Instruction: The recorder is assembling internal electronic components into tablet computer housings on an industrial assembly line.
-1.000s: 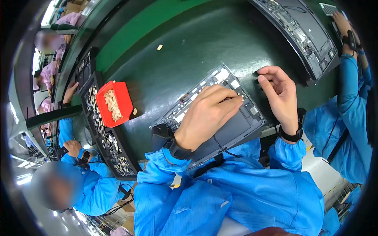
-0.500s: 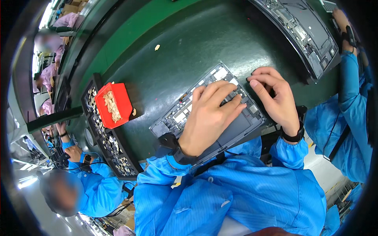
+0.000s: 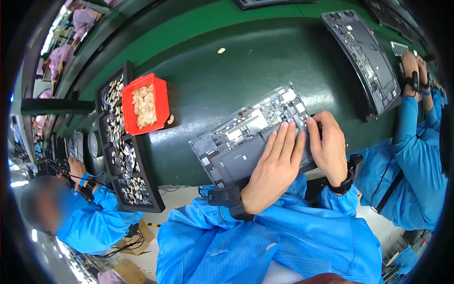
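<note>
In front of me an opened laptop base (image 3: 238,158) lies tilted on the bench, its circuit board and dark battery cells exposed. My left hand (image 3: 274,168) rests flat on its right part, fingers stretched out side by side over the battery and the board's lower edge. At the laptop's right edge is my right hand (image 3: 328,151). Its thumb and fingers are bent and closed together; whatever they hold, if anything, is hidden. Both wrists wear black bands with small devices.
A red bin (image 3: 166,97) of tan pieces sits on a black compartment tray (image 3: 158,204) of small black and tan pieces. One tan piece (image 3: 221,50) lies on the green bench. Another opened laptop (image 3: 366,66) stands at the right, near a co-worker's arm (image 3: 407,111). Another co-worker sits left.
My left hand has slid down and right off the board and now lies flat. My right hand has come down from above the bench to the laptop's right edge. The view has shifted.
</note>
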